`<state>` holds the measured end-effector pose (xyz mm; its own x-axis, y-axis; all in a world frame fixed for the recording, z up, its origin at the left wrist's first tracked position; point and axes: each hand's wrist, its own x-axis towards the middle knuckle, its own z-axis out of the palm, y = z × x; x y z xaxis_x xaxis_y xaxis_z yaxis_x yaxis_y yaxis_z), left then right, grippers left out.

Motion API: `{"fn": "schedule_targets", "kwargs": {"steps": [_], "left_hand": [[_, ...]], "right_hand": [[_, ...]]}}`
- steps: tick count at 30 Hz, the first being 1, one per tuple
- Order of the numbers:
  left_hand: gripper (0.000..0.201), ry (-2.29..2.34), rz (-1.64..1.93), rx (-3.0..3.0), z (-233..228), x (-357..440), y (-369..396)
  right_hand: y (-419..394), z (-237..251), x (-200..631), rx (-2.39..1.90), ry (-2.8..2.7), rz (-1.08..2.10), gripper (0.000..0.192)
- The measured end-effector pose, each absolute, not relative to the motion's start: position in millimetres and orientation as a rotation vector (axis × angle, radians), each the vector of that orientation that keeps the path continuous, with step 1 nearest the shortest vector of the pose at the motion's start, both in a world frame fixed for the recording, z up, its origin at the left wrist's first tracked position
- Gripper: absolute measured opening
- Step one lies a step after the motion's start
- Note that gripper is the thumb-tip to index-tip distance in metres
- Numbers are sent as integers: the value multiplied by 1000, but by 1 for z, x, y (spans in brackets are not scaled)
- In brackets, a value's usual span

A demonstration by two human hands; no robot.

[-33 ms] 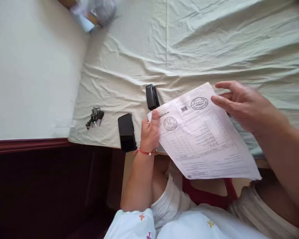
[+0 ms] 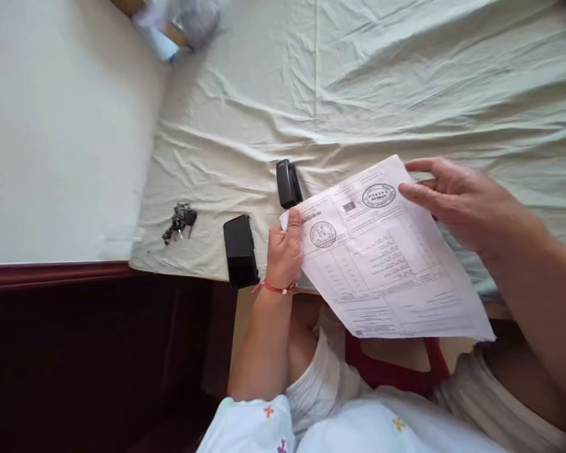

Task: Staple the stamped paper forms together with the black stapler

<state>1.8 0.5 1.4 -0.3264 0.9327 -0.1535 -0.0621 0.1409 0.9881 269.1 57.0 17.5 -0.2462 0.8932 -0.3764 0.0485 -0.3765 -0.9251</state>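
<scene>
- Left hand is clamped on the near-left corner of the printed sheet, thumb on top, fingers curled under, a red bracelet at the wrist.
- Right hand is at the sheet's far-right edge, fingers spread and loosely bent; thumb and forefinger meet the paper's edge, but whether they pinch it or merely touch it I cannot tell.
- The sheet hangs tilted above the table's near edge, part over the pale wrinkled cloth, part over the person's lap; two round stamps and a ruled table show on its face.
- Just beyond the sheet's left corner a small black stapler-like object lies on the cloth, its near end tucked behind the paper.
- Left of the sheet, just beside the left hand, a black phone lies flat at the cloth's edge.
- Further left of the sheet, past the phone, a bunch of keys rests on the cloth.
- Well beyond the sheet, at the cloth's far-left corner, a blurred bag-like bundle.
- Below the sheet, a red chair frame shows between the knees.
</scene>
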Motion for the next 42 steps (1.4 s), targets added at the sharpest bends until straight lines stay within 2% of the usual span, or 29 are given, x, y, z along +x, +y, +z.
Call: {"fn": "schedule_targets", "kwargs": {"steps": [2,5,11,23,31,42], "left_hand": [[52,1459,1342,898,4,5,1],[53,1458,1327,916,4,6,2],[52,1444,1288,816,4,6,3],[55,1401,1497,499,1,14,5],[44,1264,1415,520,12,5,4],[50,1290,1380,539,22,-7,4]], "right_hand": [[54,24,264,-1249,-1048,1900,50],[52,26,261,-1209,-915,2017,40],[52,22,262,-1491,-1246,1762,27],[53,25,261,-1465,-1096,1851,24],[55,21,265,-1474,-955,1892,26],[57,20,264,-1534,-966,1871,29]]}}
